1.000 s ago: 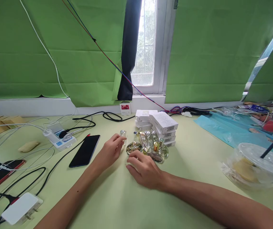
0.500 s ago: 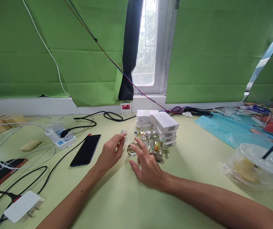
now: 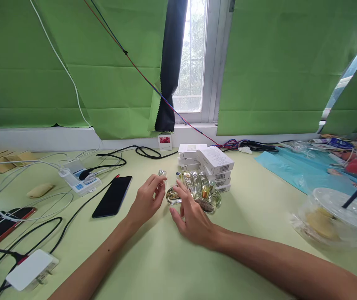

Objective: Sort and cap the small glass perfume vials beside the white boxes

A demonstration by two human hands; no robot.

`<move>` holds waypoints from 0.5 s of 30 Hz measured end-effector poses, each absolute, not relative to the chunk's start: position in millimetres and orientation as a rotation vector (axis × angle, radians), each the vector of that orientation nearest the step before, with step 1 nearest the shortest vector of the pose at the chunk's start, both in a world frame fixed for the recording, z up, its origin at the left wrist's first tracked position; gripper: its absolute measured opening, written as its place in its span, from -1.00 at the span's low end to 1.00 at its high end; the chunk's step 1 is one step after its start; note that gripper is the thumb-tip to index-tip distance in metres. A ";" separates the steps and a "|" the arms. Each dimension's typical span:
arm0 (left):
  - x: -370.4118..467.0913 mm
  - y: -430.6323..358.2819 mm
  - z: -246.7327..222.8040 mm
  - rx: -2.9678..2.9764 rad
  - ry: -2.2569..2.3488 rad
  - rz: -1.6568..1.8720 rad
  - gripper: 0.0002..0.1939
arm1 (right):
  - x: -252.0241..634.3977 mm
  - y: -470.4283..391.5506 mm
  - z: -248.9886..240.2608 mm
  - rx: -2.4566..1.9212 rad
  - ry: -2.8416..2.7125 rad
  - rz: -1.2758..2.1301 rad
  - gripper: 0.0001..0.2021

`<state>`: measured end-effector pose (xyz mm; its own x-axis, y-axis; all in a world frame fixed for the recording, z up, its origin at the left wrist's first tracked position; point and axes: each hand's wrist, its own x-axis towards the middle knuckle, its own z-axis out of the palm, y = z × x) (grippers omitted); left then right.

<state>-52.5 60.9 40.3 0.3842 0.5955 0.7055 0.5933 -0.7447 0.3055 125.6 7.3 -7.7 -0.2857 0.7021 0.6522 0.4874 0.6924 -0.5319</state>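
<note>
Left hand (image 3: 147,195) and right hand (image 3: 194,216) out over the middle of the desk (image 3: 178,271), backs up, well short of the far edge beneath the window (image 3: 189,62). Leftmost, a black phone (image 3: 112,198), flat on the desk and apart from the left hand. Next, that hand's fingers, bent and drawn together; hard to tell whether closed on glass or merely touching it. Right at those fingertips, on the far-edge side, a small clear bottle (image 3: 163,173), cap up, long axis seemingly near upright, lower part hidden by the fingers. Clearly nearer to the left hand than to the right, and on the far-left side of the latter. Between the two hands, an oval bottle (image 3: 172,196), partly behind the right fingers. Then the right hand itself: fingers loosely spread, thumb well away from the index, nothing visible in its hold, contact with the glass behind uncertain. Beyond its knuckles, a gold-capped bottle (image 3: 207,205), with clear bottles (image 3: 195,181) close behind, toward the far edge, and rightmost a stack of white boxes (image 3: 216,159).
</note>
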 end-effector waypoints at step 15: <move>-51.9 61.5 38.2 2.602 1.157 1.406 -0.89 | 125.7 6.5 -6.7 -0.900 -1.937 0.315 -0.48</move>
